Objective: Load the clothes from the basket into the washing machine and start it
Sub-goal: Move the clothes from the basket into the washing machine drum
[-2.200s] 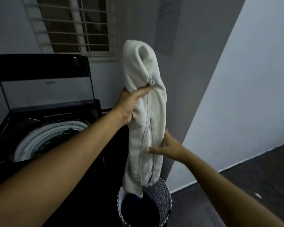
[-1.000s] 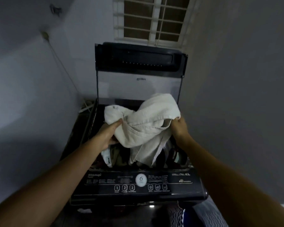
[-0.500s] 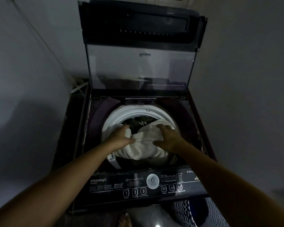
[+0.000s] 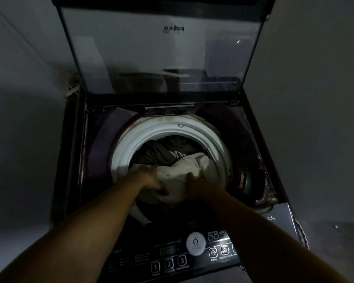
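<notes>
The top-loading washing machine point(image 4: 260, 123) stands with its glass lid point(image 4: 161, 58) raised. Inside the white drum ring point(image 4: 172, 125) lie a dark olive garment point(image 4: 161, 152) and, on top of it, the white cloth point(image 4: 192, 164). Both my arms reach into the drum. My left hand point(image 4: 151, 180) grips the near left part of the white cloth with curled fingers. My right hand point(image 4: 199, 185) rests on the cloth's near right part and presses it down; its fingertips are lost in shadow.
The control panel point(image 4: 192, 254) with numbered buttons and a round dial point(image 4: 195, 243) runs along the machine's front edge under my forearms. Grey walls close in on both sides. White cables point(image 4: 72, 86) hang behind the machine's left corner. A braided edge point(image 4: 301, 235) shows at the right.
The white cloth came from above the basket over to the machine and sank into the drum. Since half a second ago my hands pushed it lower and the view moved closer.
</notes>
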Action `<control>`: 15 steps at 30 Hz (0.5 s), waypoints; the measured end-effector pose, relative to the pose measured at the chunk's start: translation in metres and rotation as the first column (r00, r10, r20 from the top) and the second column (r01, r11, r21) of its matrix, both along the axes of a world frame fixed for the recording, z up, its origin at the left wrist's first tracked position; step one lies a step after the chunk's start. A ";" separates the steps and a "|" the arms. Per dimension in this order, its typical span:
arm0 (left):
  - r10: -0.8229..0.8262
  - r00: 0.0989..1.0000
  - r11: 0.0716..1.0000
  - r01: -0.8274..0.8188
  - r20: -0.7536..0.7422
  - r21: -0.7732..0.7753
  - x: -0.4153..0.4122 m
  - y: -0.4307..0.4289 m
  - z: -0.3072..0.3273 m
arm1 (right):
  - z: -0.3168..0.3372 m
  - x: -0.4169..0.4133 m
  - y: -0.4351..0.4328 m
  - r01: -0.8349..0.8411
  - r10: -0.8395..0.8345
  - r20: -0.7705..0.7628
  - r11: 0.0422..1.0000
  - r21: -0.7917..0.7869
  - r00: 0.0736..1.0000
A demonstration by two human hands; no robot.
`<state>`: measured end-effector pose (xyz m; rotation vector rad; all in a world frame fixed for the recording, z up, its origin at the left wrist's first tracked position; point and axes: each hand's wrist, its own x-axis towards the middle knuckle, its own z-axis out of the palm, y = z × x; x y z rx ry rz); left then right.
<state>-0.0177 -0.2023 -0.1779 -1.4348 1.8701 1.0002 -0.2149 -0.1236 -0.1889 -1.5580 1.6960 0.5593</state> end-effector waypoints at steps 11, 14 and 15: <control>-0.047 0.999 0.998 0.047 0.010 0.036 0.002 0.004 -0.030 | 0.042 -0.013 -0.013 0.183 -0.218 0.108 0.945 0.270 0.970; -0.021 0.997 0.998 0.026 -0.079 0.058 0.006 0.002 0.004 | 0.071 -0.015 -0.010 0.120 -0.129 0.075 0.987 0.108 0.989; 0.003 0.995 0.998 0.003 -0.098 0.065 0.007 -0.001 0.016 | 0.079 -0.015 -0.012 0.132 -0.138 0.098 0.989 0.071 0.986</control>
